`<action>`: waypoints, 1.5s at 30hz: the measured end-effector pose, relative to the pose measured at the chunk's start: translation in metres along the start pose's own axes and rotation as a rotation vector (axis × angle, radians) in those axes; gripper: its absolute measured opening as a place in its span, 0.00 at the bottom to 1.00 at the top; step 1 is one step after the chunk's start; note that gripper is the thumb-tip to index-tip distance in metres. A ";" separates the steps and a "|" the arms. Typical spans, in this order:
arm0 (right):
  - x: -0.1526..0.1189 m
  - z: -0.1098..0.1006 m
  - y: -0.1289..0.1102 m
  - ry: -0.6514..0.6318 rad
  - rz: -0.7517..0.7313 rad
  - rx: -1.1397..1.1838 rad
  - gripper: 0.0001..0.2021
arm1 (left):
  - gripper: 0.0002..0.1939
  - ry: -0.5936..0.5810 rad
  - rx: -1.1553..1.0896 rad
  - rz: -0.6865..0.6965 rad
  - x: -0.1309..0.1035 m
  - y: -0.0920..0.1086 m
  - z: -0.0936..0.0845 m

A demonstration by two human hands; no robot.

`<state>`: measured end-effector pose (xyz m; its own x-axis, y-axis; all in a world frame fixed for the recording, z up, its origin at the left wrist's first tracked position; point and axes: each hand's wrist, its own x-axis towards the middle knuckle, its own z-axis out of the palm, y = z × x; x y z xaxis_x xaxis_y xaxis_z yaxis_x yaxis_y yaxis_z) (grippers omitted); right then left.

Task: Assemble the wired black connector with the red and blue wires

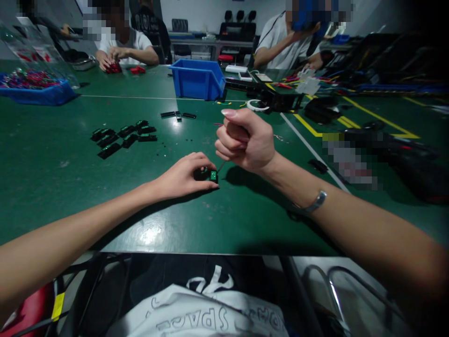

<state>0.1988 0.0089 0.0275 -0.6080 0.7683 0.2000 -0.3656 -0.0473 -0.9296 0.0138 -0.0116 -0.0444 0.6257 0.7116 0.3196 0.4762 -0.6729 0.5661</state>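
My left hand [187, 174] rests on the green tabletop, thumb and fingers closed around a small black part with a green circuit board [213, 175]. Above and to the right, my right hand [245, 140] is wrapped in a fist around a screwdriver, its handle hidden by the fingers. The thin metal shaft of the screwdriver [221, 166] slants down toward the right side of the small part. Whether its tip touches the part cannot be made out. Several similar black parts with green boards [122, 136] lie grouped to the left, beyond my left hand.
Thin black pieces [178, 115] lie farther back, before a blue bin [198, 79]. At far left sits a blue tray [42, 93] of colourful small parts. Black equipment and wires [280, 96] spread over the right side. Two people sit across the table [168, 224].
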 end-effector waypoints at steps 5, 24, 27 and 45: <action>0.000 -0.001 0.008 -0.015 -0.030 0.020 0.28 | 0.21 -0.004 -0.007 0.014 0.000 -0.001 0.000; 0.005 -0.005 0.019 -0.064 -0.081 -0.031 0.28 | 0.20 0.003 -0.002 0.022 -0.001 0.001 0.001; 0.005 -0.005 0.019 -0.069 -0.080 -0.023 0.28 | 0.17 0.003 -0.007 0.044 -0.001 0.001 0.000; 0.003 -0.001 0.019 -0.051 -0.086 -0.058 0.28 | 0.14 -0.010 -0.095 0.018 0.000 -0.003 0.002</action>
<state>0.1908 0.0109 0.0097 -0.6114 0.7347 0.2941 -0.3775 0.0558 -0.9243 0.0138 -0.0098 -0.0477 0.6396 0.6975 0.3231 0.4042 -0.6627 0.6304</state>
